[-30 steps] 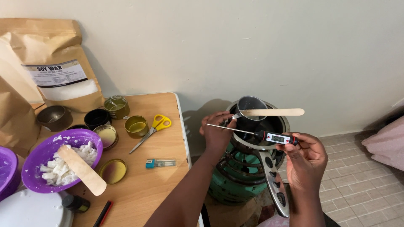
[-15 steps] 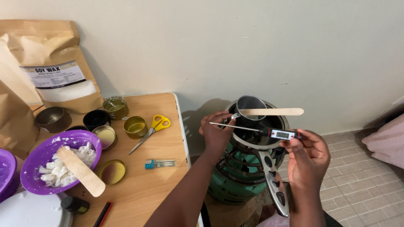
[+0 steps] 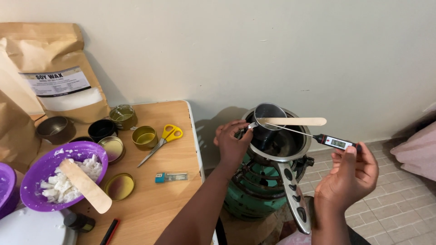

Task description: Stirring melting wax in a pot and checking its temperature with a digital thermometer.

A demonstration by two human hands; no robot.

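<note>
Steel cup [image 3: 269, 114]: our left hand [image 3: 232, 141] grips its handle, centre frame.
Thermometer [image 3: 334, 142]: right hand [image 3: 352, 177] pinches it; probe needs lowering.

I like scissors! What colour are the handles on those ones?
The scissors have yellow handles, seen in the head view.

Scene was evenly and softly lit, moderately bright. The pot [image 3: 277, 136] and left hand [image 3: 232, 140] cast a diffuse shadow on the wall [image 3: 272, 50] toward 9 o'clock. Mild glare lay on the pot rim. Focus was sharp; slight wide-angle stretching showed at the edges.
</note>
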